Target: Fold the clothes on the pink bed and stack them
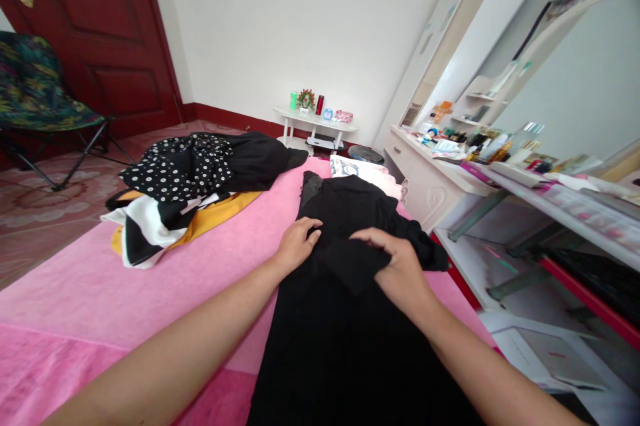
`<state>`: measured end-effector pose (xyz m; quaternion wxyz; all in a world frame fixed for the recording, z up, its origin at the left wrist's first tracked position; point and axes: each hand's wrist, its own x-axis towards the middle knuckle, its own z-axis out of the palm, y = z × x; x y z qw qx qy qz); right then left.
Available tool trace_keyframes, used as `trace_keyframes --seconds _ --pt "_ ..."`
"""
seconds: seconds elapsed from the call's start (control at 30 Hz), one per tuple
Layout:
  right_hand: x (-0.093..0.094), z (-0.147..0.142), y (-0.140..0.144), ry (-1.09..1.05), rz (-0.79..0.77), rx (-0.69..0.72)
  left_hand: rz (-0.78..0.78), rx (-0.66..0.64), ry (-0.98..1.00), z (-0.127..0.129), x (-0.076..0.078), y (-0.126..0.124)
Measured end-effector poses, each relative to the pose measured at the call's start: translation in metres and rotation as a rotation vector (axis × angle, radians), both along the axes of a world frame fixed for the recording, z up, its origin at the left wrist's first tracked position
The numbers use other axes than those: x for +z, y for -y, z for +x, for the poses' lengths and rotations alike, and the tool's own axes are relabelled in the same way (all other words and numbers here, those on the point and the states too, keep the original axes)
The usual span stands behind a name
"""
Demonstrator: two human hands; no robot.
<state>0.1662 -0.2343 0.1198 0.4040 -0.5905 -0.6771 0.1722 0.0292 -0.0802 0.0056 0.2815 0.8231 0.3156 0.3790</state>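
A black garment (pixel 345 339) lies stretched lengthwise over the pink bedding, running toward me, with its far end bunched to the right. My right hand (pixel 400 273) pinches a fold of this cloth and lifts it slightly above the rest. On the garment's left edge rests my left hand (pixel 299 246), thumb and forefinger apart and pressed lightly against the fabric. The left hand's other fingers are partly hidden. Because the cloth is uniformly dark, I cannot tell what kind of garment it is.
Left on the pink bed (pixel 235 239) is a heap of clothes (pixel 185 166), black, polka-dotted, yellow and white. Folded white-pink cloth (pixel 367 173) lies at the far end. A cluttered dressing table (pixel 425 166) borders the right side. A camping chair (pixel 45 93) stands by the red door (pixel 95 26).
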Motion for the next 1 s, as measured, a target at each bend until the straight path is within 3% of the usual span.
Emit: trace_keyframes --seconds 0.07,0.13,0.33,0.43,0.5,0.53,0.67,0.77,0.83,0.93,1.0 --pt "0.009 0.0 -0.001 -0.147 0.136 -0.136 -0.039 0.008 0.042 0.0 0.0 -0.001" --pt "0.01 -0.005 0.009 -0.14 0.134 -0.142 -0.079 0.01 0.07 0.0 0.001 -0.001" --pt "-0.007 -0.028 0.06 0.304 -0.352 0.407 -0.113 0.013 0.108 -0.001 0.005 0.0" --pt "-0.011 -0.021 0.069 0.253 -0.473 0.473 -0.052 0.049 0.107 -0.001 0.006 0.003" --pt "-0.015 0.004 0.062 0.178 -0.467 0.332 0.039 0.039 0.05 -0.001 0.006 0.006" --pt "-0.019 0.024 0.057 0.168 -0.411 0.198 0.091 0.012 0.001 -0.001 0.006 0.008" --pt "-0.042 0.128 0.026 0.3 -0.057 -0.524 0.189 -0.122 -0.235 0.0 0.006 0.014" --pt "-0.055 0.191 0.005 0.36 -0.109 -0.864 0.187 -0.139 -0.34 0.001 0.006 0.014" --pt "-0.06 0.211 -0.008 0.385 -0.248 -0.939 0.188 -0.135 -0.369 0.001 0.006 0.013" --pt "-0.063 0.216 -0.023 0.446 -0.487 -0.906 0.188 -0.128 -0.386 0.001 0.006 0.013" --pt "-0.06 0.216 -0.03 0.473 -0.516 -0.863 0.19 -0.124 -0.386 0.0 0.006 0.012"
